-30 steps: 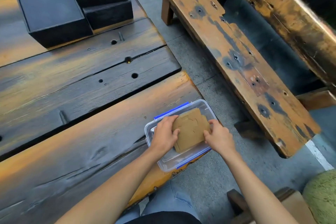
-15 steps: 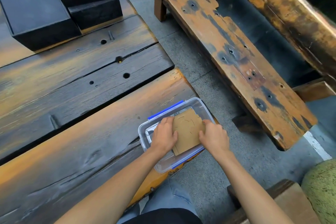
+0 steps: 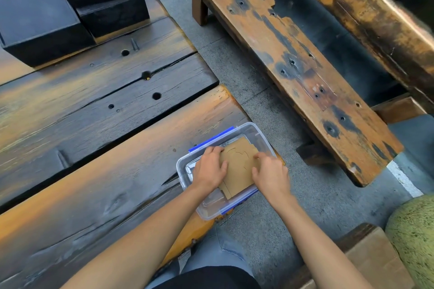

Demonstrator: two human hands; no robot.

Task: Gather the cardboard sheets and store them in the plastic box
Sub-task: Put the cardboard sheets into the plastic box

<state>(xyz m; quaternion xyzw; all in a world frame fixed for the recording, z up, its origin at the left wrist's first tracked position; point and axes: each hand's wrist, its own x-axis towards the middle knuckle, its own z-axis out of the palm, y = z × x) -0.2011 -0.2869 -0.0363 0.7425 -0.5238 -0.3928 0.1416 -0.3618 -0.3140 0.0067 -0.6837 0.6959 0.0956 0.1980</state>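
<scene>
A clear plastic box (image 3: 259, 135) with blue clips sits at the near right corner of the wooden table, partly overhanging its edge. Brown cardboard sheets (image 3: 238, 166) lie stacked inside it. My left hand (image 3: 209, 169) rests on the left side of the stack, fingers curled over its edge. My right hand (image 3: 270, 175) presses on the right side of the stack, fingers bent onto the cardboard. Both hands hide the sides of the sheets.
Dark boxes (image 3: 70, 7) are stacked at the far left of the plank table (image 3: 105, 124). A worn wooden bench (image 3: 293, 54) runs across the grey floor to the right. A green rounded object (image 3: 415, 237) sits at the lower right.
The view has shifted slightly. Both hands stay on the cardboard and have pushed it lower into the box, the right hand sliding further onto the stack.
</scene>
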